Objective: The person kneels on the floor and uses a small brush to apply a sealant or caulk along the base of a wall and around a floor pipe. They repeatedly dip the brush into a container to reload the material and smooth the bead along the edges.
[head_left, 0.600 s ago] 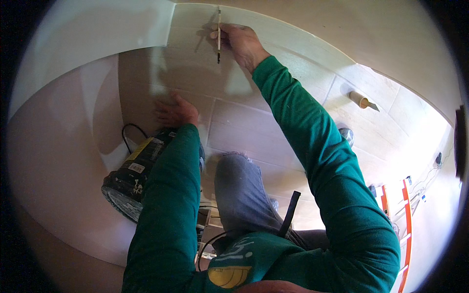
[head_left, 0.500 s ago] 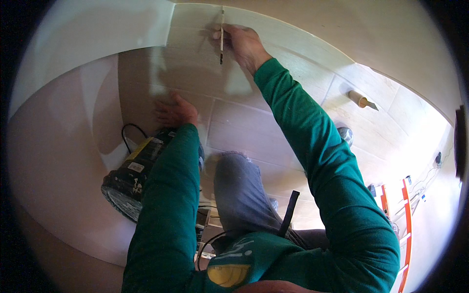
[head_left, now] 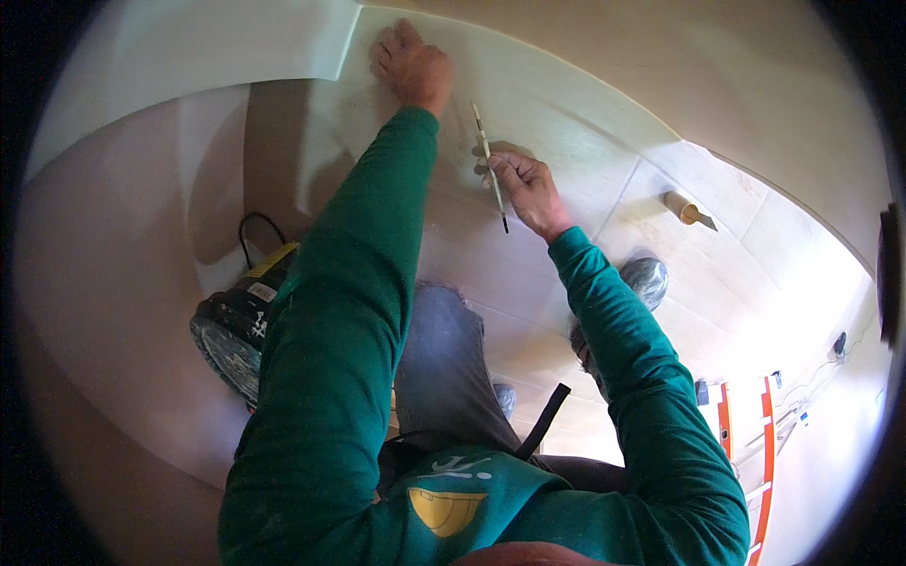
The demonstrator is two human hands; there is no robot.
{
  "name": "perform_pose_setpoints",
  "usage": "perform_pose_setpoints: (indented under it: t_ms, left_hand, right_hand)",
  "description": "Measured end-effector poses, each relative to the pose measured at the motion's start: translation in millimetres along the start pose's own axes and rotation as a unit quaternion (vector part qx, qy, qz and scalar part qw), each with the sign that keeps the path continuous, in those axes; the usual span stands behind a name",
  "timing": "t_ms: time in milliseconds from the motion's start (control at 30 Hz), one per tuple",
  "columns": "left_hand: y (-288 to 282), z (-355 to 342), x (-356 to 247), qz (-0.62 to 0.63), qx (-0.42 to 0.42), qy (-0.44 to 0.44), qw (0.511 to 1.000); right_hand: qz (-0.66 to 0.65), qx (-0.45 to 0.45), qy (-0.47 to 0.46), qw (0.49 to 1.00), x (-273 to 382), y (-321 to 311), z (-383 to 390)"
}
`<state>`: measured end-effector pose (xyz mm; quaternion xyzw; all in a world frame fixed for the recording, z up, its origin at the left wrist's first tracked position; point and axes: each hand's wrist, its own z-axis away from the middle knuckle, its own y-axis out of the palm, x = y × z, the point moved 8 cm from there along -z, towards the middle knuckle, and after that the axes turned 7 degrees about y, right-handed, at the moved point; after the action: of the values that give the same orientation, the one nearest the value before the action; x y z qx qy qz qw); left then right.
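Observation:
My left hand [head_left: 412,71] is stretched out at the far end of the pale plank-patterned floor [head_left: 557,123]. Its bent fingers are apart, close to the foot of the wall corner, and I see nothing in them. In my right hand [head_left: 530,191] a slim pale pencil-like stick [head_left: 490,165] with dark ends is pinched between thumb and fingers. The hand is above the floor, to the right of my left forearm and nearer to me than my left hand.
A beige cylinder [head_left: 676,204] with a flat blade [head_left: 704,220] sticking out lies on the right. Left of my left arm is a black bucket [head_left: 228,325], partly hidden. An orange ladder [head_left: 768,424] is at the lower right. Walls [head_left: 212,42] curve around the far side.
My left hand has moved from beside the bucket to the far wall corner. My right hand has come back toward me and to the right, still pinching the stick, which is now tilted.

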<state>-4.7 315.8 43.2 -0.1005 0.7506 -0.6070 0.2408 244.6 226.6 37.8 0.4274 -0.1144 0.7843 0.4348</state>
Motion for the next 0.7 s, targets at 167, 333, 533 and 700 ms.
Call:
perform_pose_setpoints:
  t_ms: [167, 333, 533, 700]
  left_hand:
    - [13.0, -8.0, -9.4, -0.086, 0.019, -0.021, 0.996]
    - [15.0, -9.8, -9.5, -0.097, 0.057, -0.022, 0.993]
    - [11.6, -10.8, -12.2, -0.094, 0.084, 0.003, 0.992]
    - [9.0, -13.0, -15.3, -0.107, 0.080, 0.020, 0.991]
  right_hand:
    - [0.021, 0.001, -0.025, 0.999, 9.2, -2.9, 2.4]
    - [0.037, -0.007, -0.010, 0.999, 6.2, -4.5, 3.3]
    - [0.047, -0.003, -0.029, 0.998, 6.0, -4.3, 0.6]
    - [0.060, -0.010, -0.025, 0.998, 6.8, -5.7, 1.1]
